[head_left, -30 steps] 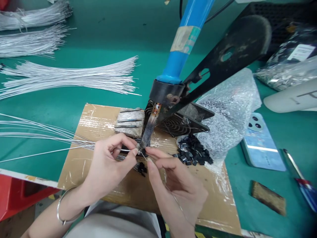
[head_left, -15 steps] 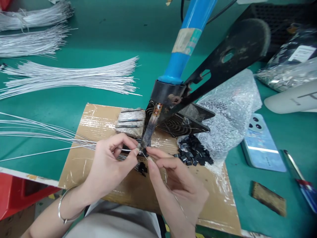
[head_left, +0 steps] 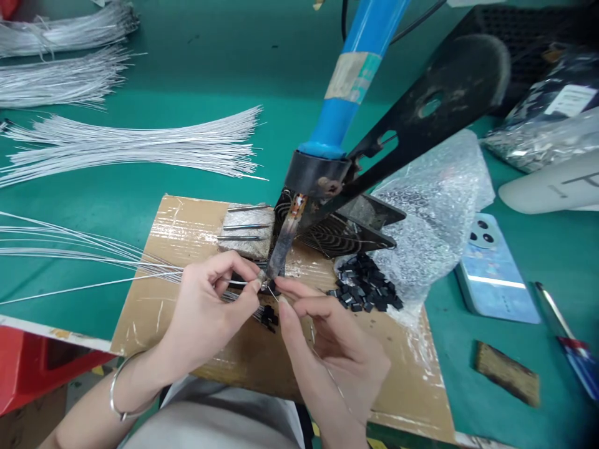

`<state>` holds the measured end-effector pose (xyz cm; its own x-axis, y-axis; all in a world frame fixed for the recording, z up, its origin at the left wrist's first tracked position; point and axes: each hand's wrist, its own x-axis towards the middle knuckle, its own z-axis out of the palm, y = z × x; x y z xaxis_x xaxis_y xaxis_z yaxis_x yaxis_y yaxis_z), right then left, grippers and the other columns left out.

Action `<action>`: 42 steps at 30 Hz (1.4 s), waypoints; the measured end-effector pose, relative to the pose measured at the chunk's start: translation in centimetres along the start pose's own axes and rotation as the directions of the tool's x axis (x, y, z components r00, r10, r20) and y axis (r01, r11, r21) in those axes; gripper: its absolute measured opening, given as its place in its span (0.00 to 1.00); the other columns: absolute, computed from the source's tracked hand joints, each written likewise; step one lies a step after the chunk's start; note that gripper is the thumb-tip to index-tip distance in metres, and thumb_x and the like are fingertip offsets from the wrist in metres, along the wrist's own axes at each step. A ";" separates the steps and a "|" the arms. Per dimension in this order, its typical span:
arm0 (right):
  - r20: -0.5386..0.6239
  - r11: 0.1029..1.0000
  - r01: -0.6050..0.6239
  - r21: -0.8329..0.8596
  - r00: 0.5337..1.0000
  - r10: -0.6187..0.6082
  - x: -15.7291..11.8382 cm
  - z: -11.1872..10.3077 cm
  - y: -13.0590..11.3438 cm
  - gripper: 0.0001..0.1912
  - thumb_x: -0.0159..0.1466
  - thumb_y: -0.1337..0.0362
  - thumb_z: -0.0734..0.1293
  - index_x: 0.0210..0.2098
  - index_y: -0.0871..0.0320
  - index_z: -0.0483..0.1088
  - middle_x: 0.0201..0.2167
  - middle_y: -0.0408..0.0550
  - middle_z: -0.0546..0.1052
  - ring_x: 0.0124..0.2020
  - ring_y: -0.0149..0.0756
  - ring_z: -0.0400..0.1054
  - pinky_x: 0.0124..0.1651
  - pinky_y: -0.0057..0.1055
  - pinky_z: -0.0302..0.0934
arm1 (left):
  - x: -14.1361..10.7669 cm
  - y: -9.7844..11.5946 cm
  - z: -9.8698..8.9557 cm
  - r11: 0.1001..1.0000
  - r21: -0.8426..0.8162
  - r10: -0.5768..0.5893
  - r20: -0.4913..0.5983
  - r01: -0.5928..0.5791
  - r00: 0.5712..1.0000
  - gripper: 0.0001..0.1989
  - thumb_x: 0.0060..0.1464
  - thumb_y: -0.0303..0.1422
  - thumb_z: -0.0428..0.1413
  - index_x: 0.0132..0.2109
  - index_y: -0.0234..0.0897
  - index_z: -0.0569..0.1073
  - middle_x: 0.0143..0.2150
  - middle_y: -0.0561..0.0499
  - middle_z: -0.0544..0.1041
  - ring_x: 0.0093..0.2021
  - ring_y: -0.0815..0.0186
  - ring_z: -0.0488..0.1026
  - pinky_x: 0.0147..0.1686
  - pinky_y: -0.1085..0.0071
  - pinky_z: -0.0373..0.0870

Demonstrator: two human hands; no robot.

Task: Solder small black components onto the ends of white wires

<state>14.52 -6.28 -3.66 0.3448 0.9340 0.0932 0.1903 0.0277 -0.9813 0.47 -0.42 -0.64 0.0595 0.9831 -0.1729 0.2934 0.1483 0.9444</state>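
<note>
A green tabletop (head_left: 196,75) carries a sheet of cardboard (head_left: 412,380). Over it, a black stand (head_left: 449,81) holds a blue soldering iron (head_left: 334,115) tip-down. The person's left hand (head_left: 210,315) and right hand (head_left: 334,352) meet close by the tip. A pile of black pieces (head_left: 365,284) lies beyond the right hand. The left pinches a white wire (head_left: 237,282), its end near the tip; the right pinches a thinner metal wire (head_left: 273,294) angled toward the same spot.
</note>
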 end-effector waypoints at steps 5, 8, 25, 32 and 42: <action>-0.002 1.000 0.012 0.004 1.000 -0.012 0.0 0.0 -0.1 0.08 0.66 0.69 0.73 0.31 0.53 0.74 0.44 0.49 0.87 0.45 0.40 0.84 0.49 0.33 0.76 | 0.1 0.2 0.2 1.000 -0.027 0.012 -0.002 -0.012 1.000 0.06 0.51 0.25 0.59 0.28 0.39 0.75 0.31 0.51 0.83 0.31 0.66 0.77 0.28 0.74 0.69; -0.006 1.000 0.010 0.005 1.000 -0.010 0.0 0.0 -0.2 0.08 0.66 0.69 0.73 0.31 0.53 0.74 0.43 0.49 0.87 0.45 0.41 0.84 0.48 0.34 0.77 | 0.1 0.2 0.2 0.999 -0.034 0.018 -0.002 -0.018 1.000 0.06 0.51 0.24 0.59 0.28 0.39 0.75 0.31 0.51 0.83 0.31 0.67 0.77 0.30 0.75 0.70; -0.018 0.999 0.042 0.009 0.999 -0.042 -0.1 0.2 -0.2 0.08 0.67 0.70 0.73 0.32 0.53 0.75 0.44 0.45 0.87 0.45 0.36 0.83 0.50 0.30 0.76 | -0.1 0.2 0.1 0.997 -0.060 0.043 -0.002 -0.043 0.999 0.06 0.52 0.24 0.59 0.28 0.38 0.76 0.30 0.54 0.83 0.30 0.70 0.77 0.30 0.78 0.71; -0.025 0.998 0.060 -0.006 0.998 -0.060 -0.1 0.2 -0.2 0.08 0.66 0.71 0.73 0.32 0.54 0.75 0.43 0.48 0.87 0.44 0.37 0.84 0.50 0.31 0.77 | -0.2 0.1 0.0 0.997 -0.068 0.049 -0.002 -0.049 0.999 0.07 0.51 0.23 0.59 0.29 0.38 0.76 0.30 0.54 0.83 0.31 0.70 0.77 0.31 0.79 0.71; -0.008 0.995 0.101 -0.008 0.995 -0.102 -0.3 0.1 0.4 0.08 0.65 0.73 0.73 0.34 0.53 0.75 0.44 0.45 0.87 0.45 0.35 0.83 0.50 0.29 0.76 | 0.0 -0.1 0.3 0.998 -0.026 0.049 -0.018 -0.049 0.999 0.06 0.51 0.25 0.59 0.28 0.38 0.76 0.31 0.53 0.83 0.30 0.70 0.76 0.28 0.78 0.69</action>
<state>14.41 -6.48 -4.07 0.3310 0.9236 0.1937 0.2316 0.1195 -0.9655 0.68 -0.49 -0.82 0.0562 0.9910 -0.1217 0.2653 0.1027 0.9587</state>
